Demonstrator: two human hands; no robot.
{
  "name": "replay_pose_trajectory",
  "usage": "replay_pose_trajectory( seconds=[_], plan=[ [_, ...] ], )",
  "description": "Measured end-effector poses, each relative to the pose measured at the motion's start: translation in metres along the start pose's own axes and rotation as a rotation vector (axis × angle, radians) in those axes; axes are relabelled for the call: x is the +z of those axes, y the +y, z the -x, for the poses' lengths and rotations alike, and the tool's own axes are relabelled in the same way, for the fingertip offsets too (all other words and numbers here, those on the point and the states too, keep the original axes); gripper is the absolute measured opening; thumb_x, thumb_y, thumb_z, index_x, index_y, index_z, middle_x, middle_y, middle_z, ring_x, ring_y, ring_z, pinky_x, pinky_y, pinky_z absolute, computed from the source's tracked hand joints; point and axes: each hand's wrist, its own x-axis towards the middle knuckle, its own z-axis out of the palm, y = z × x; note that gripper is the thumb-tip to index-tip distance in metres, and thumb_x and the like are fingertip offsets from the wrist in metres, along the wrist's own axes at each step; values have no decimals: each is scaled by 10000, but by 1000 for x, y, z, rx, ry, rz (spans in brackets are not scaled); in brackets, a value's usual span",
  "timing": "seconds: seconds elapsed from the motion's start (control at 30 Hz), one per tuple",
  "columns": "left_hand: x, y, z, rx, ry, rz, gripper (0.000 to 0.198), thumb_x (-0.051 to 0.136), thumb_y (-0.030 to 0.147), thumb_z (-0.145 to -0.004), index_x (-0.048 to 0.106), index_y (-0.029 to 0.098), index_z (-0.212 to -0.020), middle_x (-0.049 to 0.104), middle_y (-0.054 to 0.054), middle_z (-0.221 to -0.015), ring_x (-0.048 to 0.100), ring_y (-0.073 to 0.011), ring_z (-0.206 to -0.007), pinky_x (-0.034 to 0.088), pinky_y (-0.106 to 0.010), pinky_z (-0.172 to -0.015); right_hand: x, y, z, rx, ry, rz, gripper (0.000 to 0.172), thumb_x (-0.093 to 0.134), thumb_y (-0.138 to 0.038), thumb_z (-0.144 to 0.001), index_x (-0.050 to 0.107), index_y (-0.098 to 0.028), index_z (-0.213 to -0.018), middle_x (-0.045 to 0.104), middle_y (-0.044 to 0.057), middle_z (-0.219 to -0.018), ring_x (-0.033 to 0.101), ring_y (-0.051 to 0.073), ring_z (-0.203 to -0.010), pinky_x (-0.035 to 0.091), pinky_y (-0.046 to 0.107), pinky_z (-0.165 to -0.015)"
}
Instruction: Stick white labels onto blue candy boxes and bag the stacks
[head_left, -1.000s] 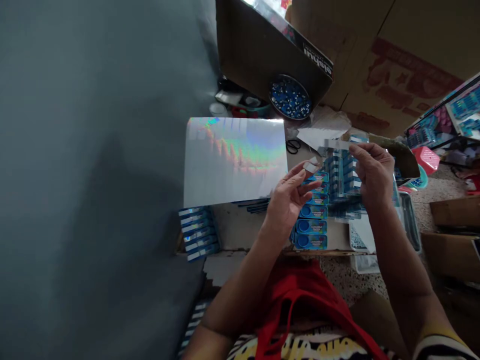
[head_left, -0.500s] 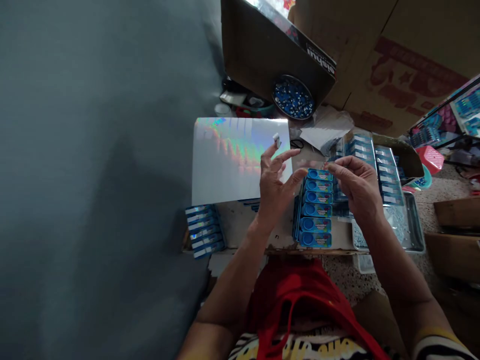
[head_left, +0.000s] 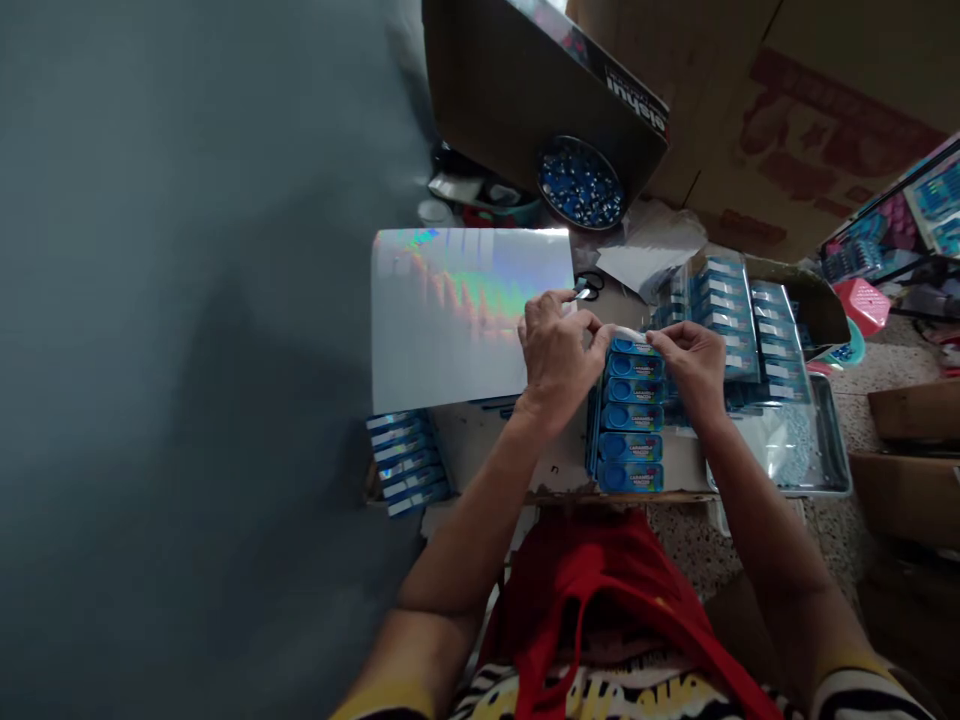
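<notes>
A column of small blue labelled packs (head_left: pixel 631 418) lies at the table's front edge. Over its top pack, a thin clear strip (head_left: pixel 628 332) stretches between my two hands. My left hand (head_left: pixel 559 350) pinches the strip's left end, and something small and white sits on one of its fingers. At the right end, my right hand (head_left: pixel 691 362) pinches the strip with thumb and forefinger. A shiny holographic sheet (head_left: pixel 457 320) lies left of and partly behind my left hand. Dark-handled scissors (head_left: pixel 591 285) rest just beyond that hand, partly hidden.
Stacked blue packs (head_left: pixel 724 315) stand at the right, beside a metal tray (head_left: pixel 832 440). More packs (head_left: pixel 409 462) sit at the table's left corner. At the back are a round dish (head_left: pixel 581 185) of blue pieces and a dark open box (head_left: pixel 517 90).
Both hands have come down to the top pack. My left hand's thumb and forefinger have closed on the strip's left end. The view has shifted slightly.
</notes>
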Motion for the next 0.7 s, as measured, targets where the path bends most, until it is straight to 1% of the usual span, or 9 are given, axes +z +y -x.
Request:
replay_pose_trajectory(
  seconds=[0.1,0.13,0.2,0.37,0.5,0.6,0.7],
  plan=[
    [1,6,-1,47,-53,-137,135,751,229,-891,728,203,-760,620,-146,-1472,416,-427,-1519,203,-717,-1306,8,11,-4,-25,55,310,240,716,-443,-806,788,-219,-756,677,6,-640,553,166,-612,338,290,-602],
    [1,7,-1,62,-69,-160,134,739,219,-892,734,206,-758,619,-139,-1486,401,-425,-1536,160,-727,-1317,11,13,-5,-26,59,372,245,711,-450,-816,798,-226,-767,691,9,-651,565,174,-623,340,295,-617],
    [-1,8,-1,71,-93,-192,140,718,218,-898,750,215,-761,628,-128,-1490,391,-423,-1550,109,-746,-1322,14,15,-6,-22,45,424,263,707,-473,-832,813,-236,-789,713,12,-674,578,181,-631,342,302,-634],
    [-3,4,-4,57,-134,-198,164,691,240,-917,777,217,-779,632,-122,-1493,368,-422,-1570,63,-759,-1324,14,15,-7,-17,20,401,272,708,-478,-832,802,-229,-776,704,7,-665,559,170,-620,328,297,-630],
    [2,-7,-6,77,-74,-27,164,770,285,-869,754,230,-715,664,-121,-1435,375,-446,-1560,-10,-774,-1316,13,13,-7,-24,5,348,272,724,-473,-823,778,-219,-742,662,-3,-624,530,157,-595,322,291,-617],
    [7,-16,-6,85,-26,113,239,817,339,-834,709,238,-647,690,-123,-1382,391,-461,-1540,-61,-779,-1307,14,14,-7,-34,4,332,259,740,-466,-819,769,-224,-731,647,-8,-613,524,157,-591,319,290,-613],
    [11,-20,-6,76,-12,175,286,828,380,-826,684,243,-621,695,-118,-1368,390,-459,-1534,-84,-769,-1308,16,16,-7,-39,-3,326,243,741,-446,-823,754,-228,-714,630,-16,-600,517,153,-583,318,288,-606]
  ],
)
